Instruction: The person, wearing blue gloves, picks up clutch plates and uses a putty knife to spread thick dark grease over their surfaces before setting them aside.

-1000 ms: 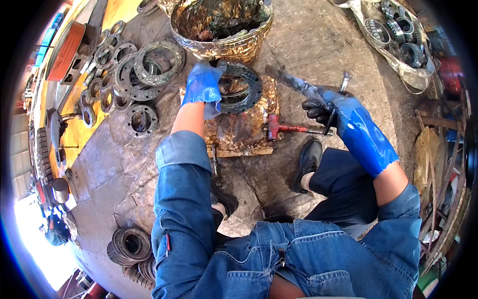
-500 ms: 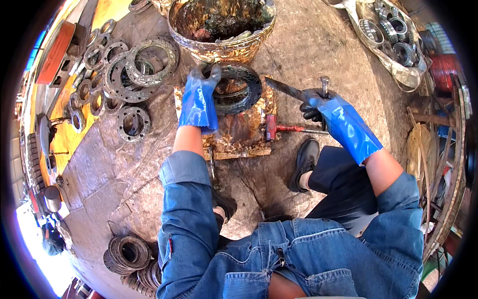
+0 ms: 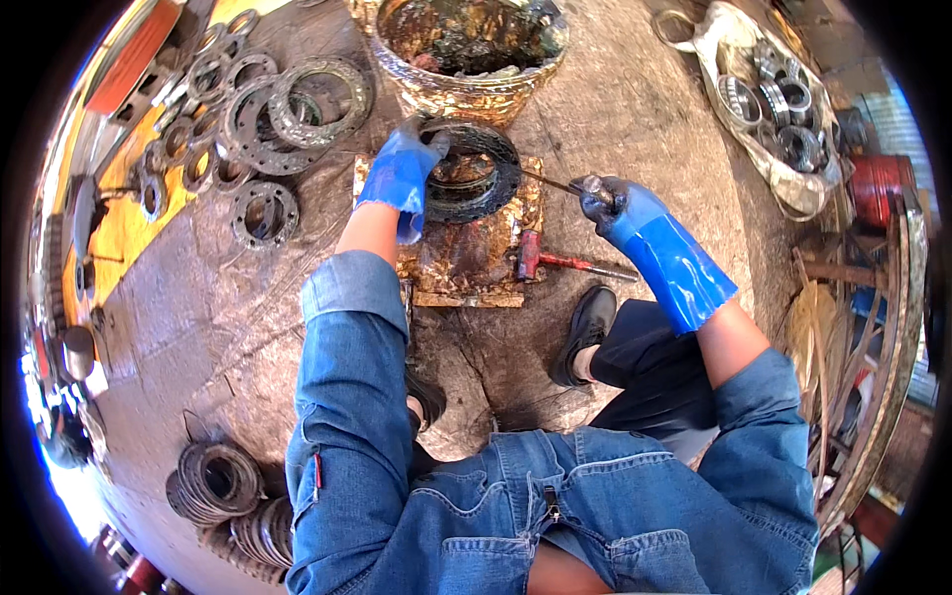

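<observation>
Left hand [image 3: 405, 164]: blue-gloved, gripping the left side of the ring; fingertips partly hidden by the rim.
Right hand [image 3: 625, 213]: also blue-gloved, closed round the handle of a knife [image 3: 551, 182], blade pointing left.
Ring: grease-black ring [image 3: 503, 177], over the upper part of the block, just below the bucket (whether it rests there or is held up, cannot tell).
Blade tip: at the ring's right edge; contact not certain.
Block: square, grease-stained block [image 3: 451, 273] on the floor, ahead of the two black shoes.
Hammer: red-headed hammer [image 3: 529, 256], head at the block's right edge, handle running right.
Bucket: grime-coated bucket [image 3: 476, 96] beyond the block, dark greasy matter inside.
Left floor: overlapping metal rings [image 3: 351, 134]; one bolt-holed flange [image 3: 290, 215] nearer the person.
Upper right: whitish sack [image 3: 798, 193], opened, holding roller bearings [image 3: 775, 103].
Lower left: stacked rings [image 3: 248, 484] beside the left sleeve.
</observation>
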{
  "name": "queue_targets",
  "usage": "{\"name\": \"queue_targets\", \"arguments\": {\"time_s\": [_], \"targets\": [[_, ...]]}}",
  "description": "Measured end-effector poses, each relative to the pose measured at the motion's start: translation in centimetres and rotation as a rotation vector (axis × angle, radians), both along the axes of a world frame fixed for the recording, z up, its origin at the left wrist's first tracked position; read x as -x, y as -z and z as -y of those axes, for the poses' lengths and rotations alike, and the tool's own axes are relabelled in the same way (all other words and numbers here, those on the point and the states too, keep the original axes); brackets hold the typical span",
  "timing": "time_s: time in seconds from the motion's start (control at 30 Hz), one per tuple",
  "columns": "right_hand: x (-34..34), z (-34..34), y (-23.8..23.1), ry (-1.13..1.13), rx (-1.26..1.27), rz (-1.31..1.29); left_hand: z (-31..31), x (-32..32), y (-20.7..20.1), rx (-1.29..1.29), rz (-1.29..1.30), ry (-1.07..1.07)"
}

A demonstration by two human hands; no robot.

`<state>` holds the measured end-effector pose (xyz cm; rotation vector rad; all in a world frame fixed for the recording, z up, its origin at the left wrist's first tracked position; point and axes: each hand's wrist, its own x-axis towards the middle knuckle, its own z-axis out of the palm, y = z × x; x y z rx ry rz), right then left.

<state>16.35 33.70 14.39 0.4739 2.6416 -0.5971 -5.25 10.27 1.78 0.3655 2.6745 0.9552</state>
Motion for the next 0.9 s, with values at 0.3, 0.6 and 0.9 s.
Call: {"name": "queue_targets", "arguments": {"time_s": [0.3,0.6,0.9], "targets": [[5.2,-1.8,6.6,0.063,0.154,-0.080,7.9,-5.3,-16.7,-0.256,-0.062,-0.130],[-1.3,-1.0,10.5,0.436,0.574,-0.196,13.4,-18.7,-28.1,-0.747,-0.165,-0.228],[-5.3,1.1,18.5,0.919,1.016,-0.305,15.2,-16.7,-19.0,-0.037,-0.174,-0.122]]}}
